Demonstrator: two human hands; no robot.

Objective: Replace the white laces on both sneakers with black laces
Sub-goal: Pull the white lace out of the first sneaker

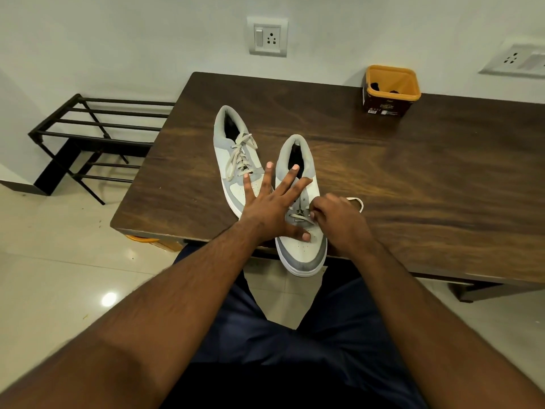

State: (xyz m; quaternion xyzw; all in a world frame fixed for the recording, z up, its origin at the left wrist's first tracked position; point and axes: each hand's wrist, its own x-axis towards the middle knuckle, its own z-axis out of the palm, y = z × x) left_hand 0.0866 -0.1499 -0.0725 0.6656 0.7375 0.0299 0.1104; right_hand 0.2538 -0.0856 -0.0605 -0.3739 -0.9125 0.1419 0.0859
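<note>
Two hands (271, 208) on near sneaker (303, 246), fingers (317, 212) pinching lace (355, 202)

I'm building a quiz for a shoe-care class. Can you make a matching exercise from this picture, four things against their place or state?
Things:
1. far sneaker
2. near sneaker
3. left hand
4. yellow tub

States:
A. at the table's back edge, by the wall
B. toe sticking out over the table's front edge
C. white lace fully threaded
D. fingers spread flat

Pairs: 1-C, 2-B, 3-D, 4-A
</note>
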